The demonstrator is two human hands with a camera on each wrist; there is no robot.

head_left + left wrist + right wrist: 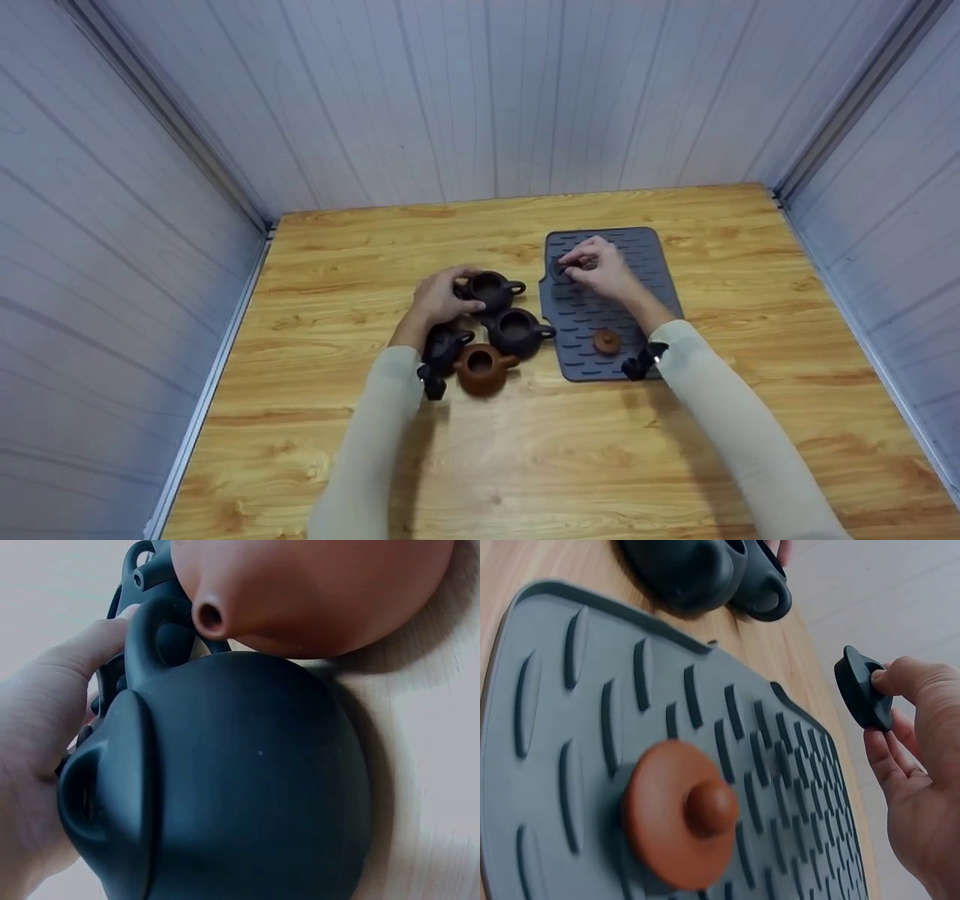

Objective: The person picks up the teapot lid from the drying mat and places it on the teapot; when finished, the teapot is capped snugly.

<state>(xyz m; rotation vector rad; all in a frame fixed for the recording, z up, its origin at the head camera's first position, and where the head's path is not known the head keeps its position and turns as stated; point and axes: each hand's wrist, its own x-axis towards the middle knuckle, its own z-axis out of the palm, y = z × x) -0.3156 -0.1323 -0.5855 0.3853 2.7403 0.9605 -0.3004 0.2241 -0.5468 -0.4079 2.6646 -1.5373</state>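
Note:
My left hand (441,296) grips the side of the farthest dark, lidless teapot (491,289), thumb at the near side and fingers at the far side. Between the thumb and fingers of my right hand (922,742) a dark teapot lid (864,688) is pinched by its knob, above the left part of the grey ridged mat (630,262). Close to the first teapot stands another lidless dark teapot (516,334). A dark teapot with its lid on (247,772) sits under my left wrist, beside a reddish-brown lidless teapot (482,371).
On the near part of the mat lies a reddish-brown lid (679,814), knob up. The wooden table (495,457) is bordered by a back wall (480,97) and side walls. The teapots stand closely grouped left of the mat.

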